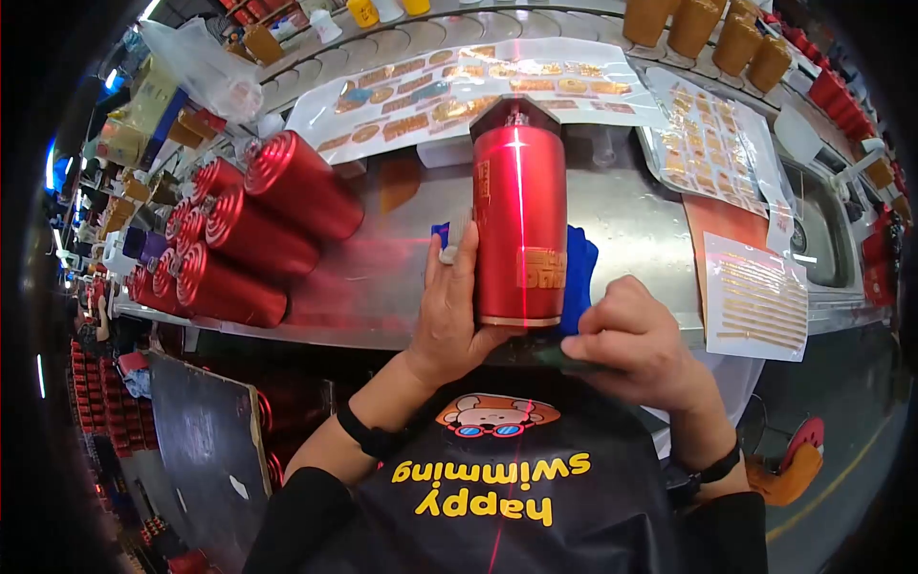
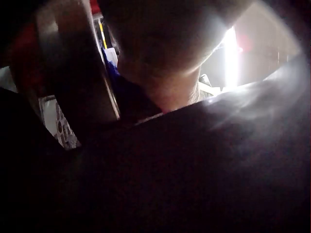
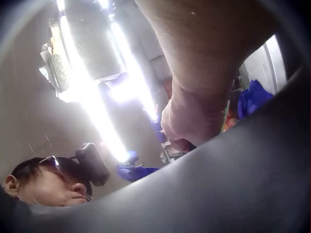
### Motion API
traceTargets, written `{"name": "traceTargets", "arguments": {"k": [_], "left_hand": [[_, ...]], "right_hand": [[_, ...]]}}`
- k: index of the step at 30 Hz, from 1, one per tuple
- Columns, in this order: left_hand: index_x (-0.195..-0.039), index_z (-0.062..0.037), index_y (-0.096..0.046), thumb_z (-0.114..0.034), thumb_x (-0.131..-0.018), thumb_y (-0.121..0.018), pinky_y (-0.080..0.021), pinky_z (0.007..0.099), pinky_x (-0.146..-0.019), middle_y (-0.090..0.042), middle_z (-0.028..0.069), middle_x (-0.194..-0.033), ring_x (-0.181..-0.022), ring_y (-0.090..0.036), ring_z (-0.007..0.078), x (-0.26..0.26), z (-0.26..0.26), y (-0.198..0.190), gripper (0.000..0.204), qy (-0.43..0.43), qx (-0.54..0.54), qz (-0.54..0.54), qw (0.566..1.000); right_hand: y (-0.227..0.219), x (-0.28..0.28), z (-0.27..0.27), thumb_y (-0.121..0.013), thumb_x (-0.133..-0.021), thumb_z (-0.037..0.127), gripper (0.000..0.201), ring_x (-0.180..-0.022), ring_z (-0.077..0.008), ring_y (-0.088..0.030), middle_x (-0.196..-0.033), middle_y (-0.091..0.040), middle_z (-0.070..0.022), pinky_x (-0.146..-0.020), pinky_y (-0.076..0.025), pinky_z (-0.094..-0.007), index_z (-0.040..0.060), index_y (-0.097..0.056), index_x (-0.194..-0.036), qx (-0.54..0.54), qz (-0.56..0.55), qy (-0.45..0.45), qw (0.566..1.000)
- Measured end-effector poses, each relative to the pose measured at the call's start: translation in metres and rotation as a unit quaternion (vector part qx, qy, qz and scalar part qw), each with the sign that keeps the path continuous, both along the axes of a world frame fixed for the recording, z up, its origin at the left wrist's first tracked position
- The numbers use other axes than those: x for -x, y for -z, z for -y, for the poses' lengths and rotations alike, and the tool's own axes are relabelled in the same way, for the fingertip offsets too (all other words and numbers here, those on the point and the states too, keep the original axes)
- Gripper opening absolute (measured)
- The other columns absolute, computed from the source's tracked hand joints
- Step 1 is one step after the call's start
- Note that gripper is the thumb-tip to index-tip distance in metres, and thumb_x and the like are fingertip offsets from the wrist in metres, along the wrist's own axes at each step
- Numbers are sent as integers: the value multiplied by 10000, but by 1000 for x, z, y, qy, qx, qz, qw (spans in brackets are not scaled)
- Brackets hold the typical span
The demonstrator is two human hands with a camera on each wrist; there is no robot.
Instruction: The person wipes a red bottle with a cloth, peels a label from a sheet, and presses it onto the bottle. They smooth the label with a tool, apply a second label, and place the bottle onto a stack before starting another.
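Note:
A shiny red metal canister (image 1: 521, 206) with gold characters lies lengthwise before me, a bright red light line along it. My left hand (image 1: 448, 311) holds it near its lower end, fingers along the left side and thumb by the base. In the dark left wrist view, the canister's edge (image 2: 104, 73) shows beside that hand. My right hand (image 1: 626, 340) is just right of the base, fingers curled around a thin greenish piece, mostly hidden in the grip. A blue cloth (image 1: 579, 277) lies under and beside the canister.
Several red canisters (image 1: 258, 230) lie stacked at left on the metal table (image 1: 382, 277). Sheets of gold stickers (image 1: 459, 86) spread across the back; another sticker sheet (image 1: 755, 297) hangs near the right edge. A sink (image 1: 813, 230) is at far right.

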State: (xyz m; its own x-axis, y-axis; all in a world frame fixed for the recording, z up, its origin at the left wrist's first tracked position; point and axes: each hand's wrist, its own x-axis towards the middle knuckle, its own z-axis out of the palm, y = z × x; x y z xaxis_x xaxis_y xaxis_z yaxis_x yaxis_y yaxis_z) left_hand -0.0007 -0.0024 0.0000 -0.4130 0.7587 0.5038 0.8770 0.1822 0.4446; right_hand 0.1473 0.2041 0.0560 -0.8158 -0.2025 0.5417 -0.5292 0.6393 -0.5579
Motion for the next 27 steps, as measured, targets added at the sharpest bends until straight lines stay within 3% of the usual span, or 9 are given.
{"name": "traceTargets", "arguments": {"k": [4,8,12,15,18,19,21,24,27], "left_hand": [[-1512,90,-111,-543,-869,-633,-131,606,-1155,-369,245,-1504,-1345,-438,404,0,-2,4,1043,15,-5,44,999],[-1516,87,-101,-520,-885,-628,-117,596,-1161,-359,245,-1511,-1366,-408,411,4,3,6,1022,25,17,61,998],[-1524,70,-100,-488,-908,-621,-120,556,-1175,-345,265,-1510,-1383,-376,419,5,3,-6,980,40,31,77,996],[-1527,55,-127,-494,-938,-589,-179,495,-1174,-366,249,-1501,-1385,-385,374,18,13,-19,928,103,39,184,977],[-1515,62,-187,-575,-966,-501,-291,363,-1128,-401,176,-1489,-1355,-414,249,39,-9,-19,897,123,-78,415,898],[-1475,42,-307,-549,-988,-479,-368,339,-1081,-516,131,-1385,-1263,-511,203,46,-20,-30,785,62,-70,473,876],[-1361,11,-472,-497,-995,-502,-464,344,-1001,-632,92,-1205,-1118,-609,182,67,-55,-49,627,47,-101,599,793],[-1195,-20,-584,-384,-977,-586,-558,363,-867,-689,94,-1037,-944,-677,181,105,-98,-55,425,120,-124,746,643],[-1121,-67,-616,-310,-925,-678,-591,403,-769,-704,111,-994,-852,-695,190,129,-119,-50,318,55,-65,757,648]], "right_hand": [[-1,1,7,-782,-580,65,356,-773,-231,-549,-875,-591,-34,-721,-413,-363,96,-680,-920,-32,-70,87,993],[11,-8,1,-766,-574,43,355,-766,-230,-534,-886,-591,-36,-715,-414,-360,95,-680,-915,-29,0,23,999],[8,-8,2,-769,-591,28,358,-773,-240,-548,-881,-592,-46,-703,-426,-365,91,-675,-930,-15,-43,79,996],[13,-12,-1,-777,-665,12,316,-742,-239,-569,-851,-604,-69,-656,-442,-346,63,-661,-954,0,-12,47,999],[9,-22,-1,-767,-735,9,243,-683,-230,-584,-808,-609,-90,-609,-447,-315,32,-645,-944,150,32,131,980],[10,-18,-3,-740,-800,23,175,-632,-222,-579,-768,-600,-103,-570,-442,-295,5,-630,-935,144,2,134,980],[11,-19,-2,-732,-815,33,164,-635,-213,-572,-771,-597,-100,-577,-440,-292,-1,-628,-937,151,16,159,976],[15,-24,0,-714,-849,58,141,-637,-189,-553,-768,-588,-92,-584,-432,-286,-6,-629,-941,177,33,183,966],[18,-32,-2,-712,-852,61,142,-643,-164,-542,-768,-585,-82,-589,-426,-278,-10,-629,-942,192,49,198,960]]}}
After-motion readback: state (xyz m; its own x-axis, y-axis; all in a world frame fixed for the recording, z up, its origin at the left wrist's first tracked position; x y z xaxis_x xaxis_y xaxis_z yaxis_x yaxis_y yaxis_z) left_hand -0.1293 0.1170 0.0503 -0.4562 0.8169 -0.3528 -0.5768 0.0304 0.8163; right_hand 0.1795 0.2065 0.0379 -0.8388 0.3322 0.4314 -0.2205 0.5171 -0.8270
